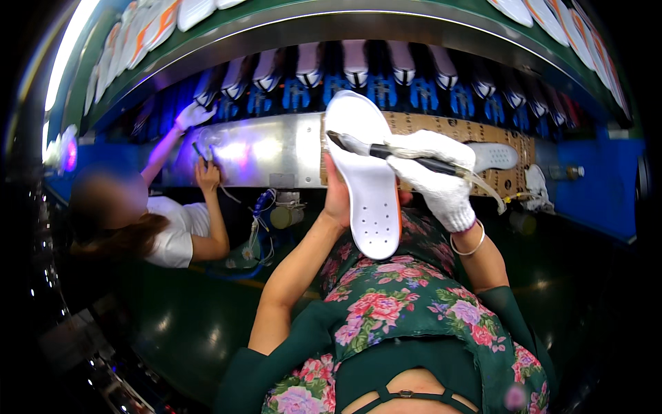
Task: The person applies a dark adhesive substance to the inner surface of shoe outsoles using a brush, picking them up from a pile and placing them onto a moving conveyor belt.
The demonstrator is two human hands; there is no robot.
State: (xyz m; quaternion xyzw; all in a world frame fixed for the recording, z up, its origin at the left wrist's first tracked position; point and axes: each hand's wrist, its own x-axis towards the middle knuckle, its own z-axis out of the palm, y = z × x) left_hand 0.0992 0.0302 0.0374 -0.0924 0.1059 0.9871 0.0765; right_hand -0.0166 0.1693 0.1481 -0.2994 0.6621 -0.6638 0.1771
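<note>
At centre, the left hand (336, 200) grasps a white sole (374, 200), the gloved right hand (436, 169) a brush (378, 150); printed cardboard (431, 123) lies behind.

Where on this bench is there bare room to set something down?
The metal plate, between the co-worker's bare hand and the cardboard; also the blue surface right of the bottle. Crowded: the cardboard, bearing a grey sole and partly hidden by the right hand, brush and white sole; behind, the packed shoe row.

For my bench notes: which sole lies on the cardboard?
The greyish sole just right of the gloved right hand; the white sole is held up in the left hand.
</note>
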